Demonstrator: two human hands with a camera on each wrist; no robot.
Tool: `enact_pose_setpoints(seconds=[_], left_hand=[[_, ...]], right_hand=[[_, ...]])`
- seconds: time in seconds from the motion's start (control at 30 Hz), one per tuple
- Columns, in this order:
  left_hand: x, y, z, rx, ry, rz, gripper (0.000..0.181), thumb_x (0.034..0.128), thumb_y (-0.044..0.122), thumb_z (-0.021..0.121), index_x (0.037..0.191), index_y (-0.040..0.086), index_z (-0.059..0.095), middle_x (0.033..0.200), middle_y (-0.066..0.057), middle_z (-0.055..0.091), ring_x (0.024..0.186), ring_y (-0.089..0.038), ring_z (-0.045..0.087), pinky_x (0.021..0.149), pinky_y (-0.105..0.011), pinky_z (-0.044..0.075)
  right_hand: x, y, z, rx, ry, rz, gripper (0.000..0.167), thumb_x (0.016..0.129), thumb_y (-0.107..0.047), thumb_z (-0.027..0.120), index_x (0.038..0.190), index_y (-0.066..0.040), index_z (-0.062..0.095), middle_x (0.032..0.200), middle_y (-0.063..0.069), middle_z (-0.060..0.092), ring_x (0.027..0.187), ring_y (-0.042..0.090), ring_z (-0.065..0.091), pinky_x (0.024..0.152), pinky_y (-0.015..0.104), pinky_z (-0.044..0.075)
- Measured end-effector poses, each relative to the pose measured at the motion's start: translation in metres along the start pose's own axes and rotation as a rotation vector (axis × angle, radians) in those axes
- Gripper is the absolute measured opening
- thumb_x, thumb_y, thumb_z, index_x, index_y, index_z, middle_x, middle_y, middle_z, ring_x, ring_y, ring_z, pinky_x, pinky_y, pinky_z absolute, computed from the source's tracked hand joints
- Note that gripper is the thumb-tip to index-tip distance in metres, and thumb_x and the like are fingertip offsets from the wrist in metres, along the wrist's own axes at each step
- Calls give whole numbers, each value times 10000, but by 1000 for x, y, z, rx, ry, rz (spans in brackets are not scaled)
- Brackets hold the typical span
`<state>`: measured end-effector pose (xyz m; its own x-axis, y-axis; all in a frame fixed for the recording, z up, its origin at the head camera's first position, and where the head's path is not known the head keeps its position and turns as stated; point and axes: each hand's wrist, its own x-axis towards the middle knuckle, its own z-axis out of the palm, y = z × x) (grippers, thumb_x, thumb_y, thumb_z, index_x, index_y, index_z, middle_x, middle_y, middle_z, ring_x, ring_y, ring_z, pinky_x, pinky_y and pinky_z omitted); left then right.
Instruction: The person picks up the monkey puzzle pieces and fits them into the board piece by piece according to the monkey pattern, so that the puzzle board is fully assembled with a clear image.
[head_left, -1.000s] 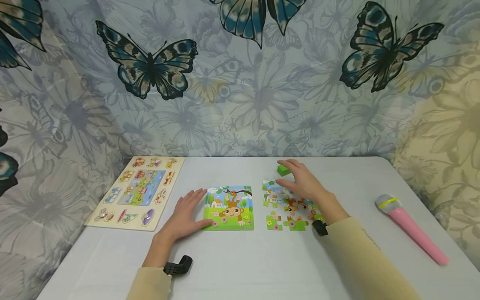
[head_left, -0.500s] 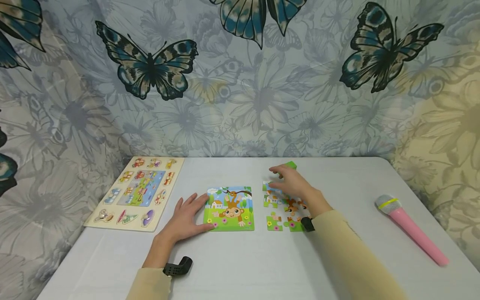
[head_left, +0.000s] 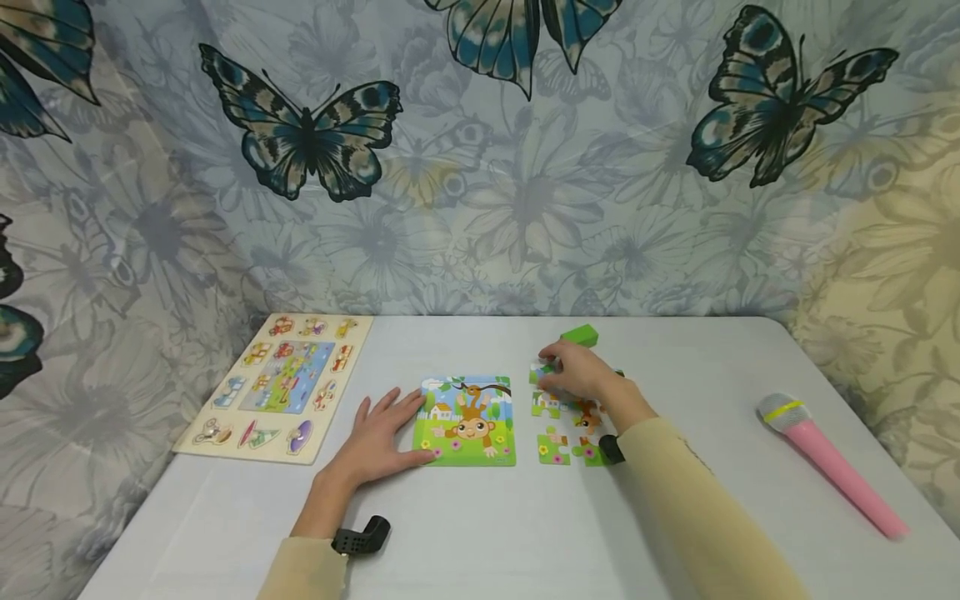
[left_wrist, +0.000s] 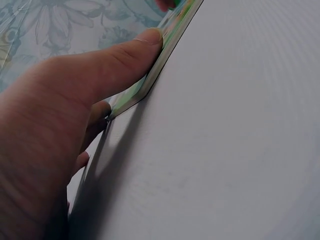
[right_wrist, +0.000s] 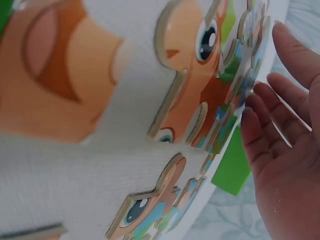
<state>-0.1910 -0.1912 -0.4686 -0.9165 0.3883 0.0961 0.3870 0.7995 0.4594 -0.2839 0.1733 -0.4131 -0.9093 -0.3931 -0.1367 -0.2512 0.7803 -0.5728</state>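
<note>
A square monkey-picture puzzle board (head_left: 465,454) lies flat on the white table. My left hand (head_left: 377,442) rests at its left side with fingers spread; the left wrist view shows the thumb (left_wrist: 125,57) on the board's edge (left_wrist: 157,72). To the right lie several loose jigsaw pieces (head_left: 553,450), some with monkey face parts. My right hand (head_left: 588,372) is over the far-left pieces and hides part of them. In the right wrist view its thumb (right_wrist: 295,55) stands apart from the loosely bent fingers (right_wrist: 265,135), whose tips are close to the pieces.
A green block (head_left: 581,335) lies just beyond the right hand. At the far left is a larger wooden picture board (head_left: 255,446). A pink toy microphone (head_left: 840,475) lies on the right. A butterfly-patterned cloth (head_left: 525,208) rises behind the table.
My right hand has moved left and nearer over the far-left pieces, so more of the green block shows. My left hand stays by the board. The head view has shifted slightly.
</note>
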Motion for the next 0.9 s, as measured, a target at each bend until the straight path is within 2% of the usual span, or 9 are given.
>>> enact_pose_setpoints(seconds=[0.47,0.67,0.9], left_hand=[[0,3,1,-7,2,-5,953,797,686,709,1547,159,446,1602,23,371,1515,-305,184,1160,-636,-22],[1,4,0,-6,-2,-3,954,797,671,723,1544,145,447,1600,13,376,1513,-316,187,1156,-646,-14],[1,4,0,1,5,3,938,802,674,715,1538,152,458,1596,22,381,1511,-321,193,1152,-655,-14]], right_hand=[[7,6,3,-60,7,-51,465,909,-259,784,1269,-7,632,1247,160,556,1122,331,546,960,488,468],[10,5,4,-5,13,-35,442,905,-202,789,1237,2,581,1243,182,557,1163,354,529,977,494,458],[10,7,4,51,42,-16,326,963,-169,714,1229,-26,593,1163,132,594,1055,298,556,906,461,477]])
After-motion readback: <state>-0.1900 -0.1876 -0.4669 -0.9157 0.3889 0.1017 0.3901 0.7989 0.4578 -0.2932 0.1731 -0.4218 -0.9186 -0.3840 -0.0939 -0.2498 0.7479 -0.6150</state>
